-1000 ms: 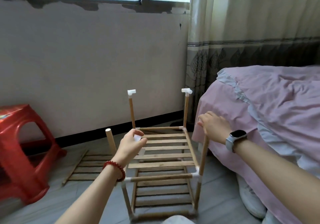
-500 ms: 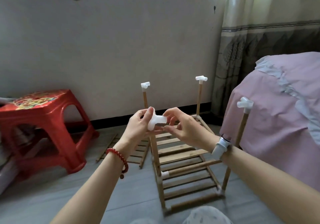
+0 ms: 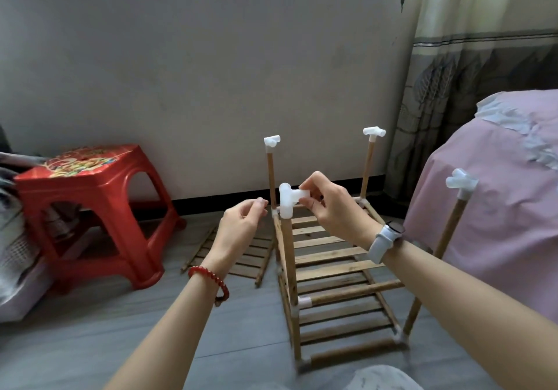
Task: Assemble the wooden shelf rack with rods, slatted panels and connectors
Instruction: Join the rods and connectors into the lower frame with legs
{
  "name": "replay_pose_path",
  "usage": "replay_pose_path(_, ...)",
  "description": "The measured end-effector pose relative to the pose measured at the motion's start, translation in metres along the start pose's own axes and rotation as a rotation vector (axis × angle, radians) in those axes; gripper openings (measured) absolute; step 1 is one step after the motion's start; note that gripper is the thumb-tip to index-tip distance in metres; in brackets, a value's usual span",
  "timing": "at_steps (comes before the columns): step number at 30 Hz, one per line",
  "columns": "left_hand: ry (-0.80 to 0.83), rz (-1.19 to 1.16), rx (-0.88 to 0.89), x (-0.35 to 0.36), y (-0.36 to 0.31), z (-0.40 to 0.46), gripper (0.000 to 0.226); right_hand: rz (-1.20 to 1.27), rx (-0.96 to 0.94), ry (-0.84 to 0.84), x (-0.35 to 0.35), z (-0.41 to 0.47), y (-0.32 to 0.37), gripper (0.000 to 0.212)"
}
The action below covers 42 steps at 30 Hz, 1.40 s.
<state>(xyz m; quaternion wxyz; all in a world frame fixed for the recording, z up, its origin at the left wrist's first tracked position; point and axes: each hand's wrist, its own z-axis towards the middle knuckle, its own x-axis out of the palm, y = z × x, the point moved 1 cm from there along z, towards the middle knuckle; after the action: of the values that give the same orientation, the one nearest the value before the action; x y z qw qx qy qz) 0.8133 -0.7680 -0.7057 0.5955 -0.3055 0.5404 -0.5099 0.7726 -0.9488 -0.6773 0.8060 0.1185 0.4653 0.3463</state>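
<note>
**Connector on the near-left post**

The right hand [image 3: 330,208] pinches a white connector [image 3: 288,200] by its side arm, thumb and fingers curled round it, while the connector's lower socket sits on the top of the near-left rod [image 3: 290,265] of the wooden rack [image 3: 332,268]. The left hand [image 3: 241,226] hovers just beside that post, fingers loosely curled with thumb and forefinger tips close together, holding nothing and not touching the connector. The rack stands on the grey floor [image 3: 120,329] with two slatted shelves already set between its four upright rods; the other three posts carry white connectors on top. A spare slatted panel [image 3: 235,256] lies flat on the floor by the rack's far-left corner, toward the wall. A red plastic stool [image 3: 90,208] stands at the floor's left side, and a pink-covered bed [image 3: 498,193] borders the rack on the right.
</note>
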Motion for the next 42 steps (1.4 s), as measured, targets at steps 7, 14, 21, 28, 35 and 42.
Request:
replay_pose_path(7,0.115,-0.14,0.108,0.011,-0.002,-0.001,0.023,-0.113,-0.114,-0.008,0.004,0.005,0.005,0.018)
replay_pose_path(14,0.09,-0.184,0.161,0.036,-0.007,0.001,0.019,0.051,0.001,0.043,-0.001,-0.006,-0.008,0.026)
replay_pose_path(21,0.018,-0.285,0.209,0.05,-0.018,0.006,0.021,0.263,0.095,-0.023,0.007,-0.003,-0.019,0.026)
replay_pose_path(28,-0.049,-0.281,0.263,0.055,-0.008,0.003,0.022,0.144,0.162,0.169,0.02,-0.025,-0.062,0.038)
replay_pose_path(35,-0.031,-0.204,0.344,0.06,0.0,0.006,0.02,-0.36,0.34,0.751,0.074,-0.102,-0.151,0.041)
replay_pose_path(42,-0.138,-0.066,0.411,0.046,0.014,0.024,0.022,-0.248,0.419,0.713,0.108,-0.107,-0.166,0.028)
